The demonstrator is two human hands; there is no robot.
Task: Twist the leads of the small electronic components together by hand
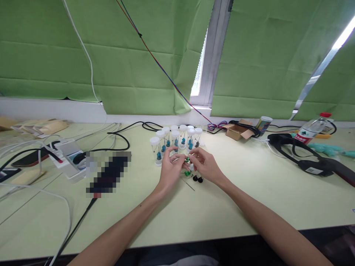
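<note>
My left hand (172,169) and my right hand (204,164) meet over the table, fingers closed in a pinch. Between their fingertips is a small green part (188,159), too small to make out fully. Thin, rod-like lines show by my left fingers. Just below the hands lie another green part (188,173) and two small black round pieces (198,179). A thin metal rod (189,184) rests on the table nearby. Behind my hands stand several clear tubes with white lids (155,147), holding blue parts on thin stems.
To the left are a blurred dark device (109,173) on a black cable and a white power strip (68,159) with cords. At the back right stand an open cardboard box (239,132) and a can (264,125). A black headset (305,159) and a bottle (312,129) are farther right.
</note>
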